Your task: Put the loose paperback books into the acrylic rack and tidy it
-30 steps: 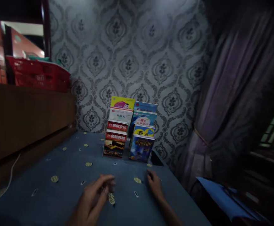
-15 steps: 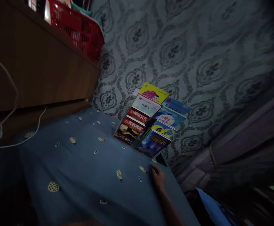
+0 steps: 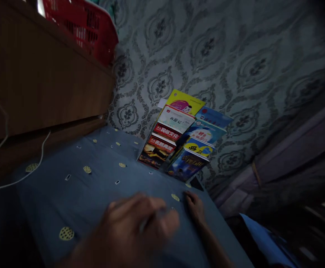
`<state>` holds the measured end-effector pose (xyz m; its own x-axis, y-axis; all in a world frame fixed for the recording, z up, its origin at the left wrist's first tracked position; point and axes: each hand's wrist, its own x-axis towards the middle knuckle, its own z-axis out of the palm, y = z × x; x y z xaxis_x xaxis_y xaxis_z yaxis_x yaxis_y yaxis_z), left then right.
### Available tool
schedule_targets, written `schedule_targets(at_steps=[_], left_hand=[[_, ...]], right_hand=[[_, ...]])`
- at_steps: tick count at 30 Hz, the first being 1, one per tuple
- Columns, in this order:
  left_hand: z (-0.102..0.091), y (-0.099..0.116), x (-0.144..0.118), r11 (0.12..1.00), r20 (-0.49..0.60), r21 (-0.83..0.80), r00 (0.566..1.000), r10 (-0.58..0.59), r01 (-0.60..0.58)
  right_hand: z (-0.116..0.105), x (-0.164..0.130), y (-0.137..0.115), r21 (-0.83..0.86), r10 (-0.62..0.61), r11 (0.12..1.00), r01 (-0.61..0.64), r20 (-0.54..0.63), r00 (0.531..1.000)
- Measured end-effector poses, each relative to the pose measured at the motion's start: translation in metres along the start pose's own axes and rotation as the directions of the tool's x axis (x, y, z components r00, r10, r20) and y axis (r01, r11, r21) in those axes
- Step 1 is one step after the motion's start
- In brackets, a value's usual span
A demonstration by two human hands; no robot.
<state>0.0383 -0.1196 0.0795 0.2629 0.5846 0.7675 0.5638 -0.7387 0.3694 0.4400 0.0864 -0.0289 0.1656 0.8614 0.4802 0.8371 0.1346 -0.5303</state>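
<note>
My left hand (image 3: 136, 227) is raised in the near foreground, large and smeared by motion. Its fingers look curled, and I cannot make out whether anything is between them. My right hand (image 3: 196, 206) rests on the blue patterned cloth (image 3: 101, 193), its fingers curled in with nothing visible in them. Just beyond it, two stacked rows of books lean near the wall. The left row has a dark book with a red title band (image 3: 156, 152) in front and a yellow book (image 3: 186, 101) at the back. A dark blue book (image 3: 187, 165) fronts the right row.
A wooden cabinet (image 3: 45, 85) borders the left side, with a red plastic basket (image 3: 95, 31) on top. A white cable (image 3: 39, 160) hangs onto the cloth. Patterned wallpaper (image 3: 207, 48) covers the wall behind. Purple curtain fabric (image 3: 243, 182) and a blue sheet-like item (image 3: 260, 238) are at right.
My left hand has come up from the bottom edge into the foreground. The right hand stays on the cloth beside the books. The view has shifted slightly.
</note>
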Motion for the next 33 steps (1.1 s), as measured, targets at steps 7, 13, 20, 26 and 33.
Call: schedule_targets(at_steps=[7,13,20,26,33], left_hand=[[0.014,-0.086,0.089,0.987,0.366,0.143,0.923,-0.120,0.072],[0.075,-0.177,0.135,0.935,0.188,-0.245,0.959,-0.213,0.256],[0.143,-0.225,0.184,0.656,0.039,-0.643,0.872,-0.489,0.396],[0.174,-0.235,0.205,0.629,-0.016,-0.696,0.868,-0.495,0.346],[0.179,-0.243,0.212,0.642,-0.014,-0.694,0.886,-0.464,0.326]], right_hand=[[0.002,0.001,0.001,0.084,0.084,0.993,-0.082,-0.029,0.996],[0.000,-0.001,-0.001,0.103,0.087,0.991,-0.082,-0.042,0.995],[0.003,-0.007,-0.044,0.242,0.028,0.970,-0.020,-0.027,0.999],[0.035,0.054,-0.124,0.596,0.016,0.803,0.014,-0.044,0.999],[0.058,0.129,-0.161,0.660,0.180,0.748,-0.070,-0.101,0.978]])
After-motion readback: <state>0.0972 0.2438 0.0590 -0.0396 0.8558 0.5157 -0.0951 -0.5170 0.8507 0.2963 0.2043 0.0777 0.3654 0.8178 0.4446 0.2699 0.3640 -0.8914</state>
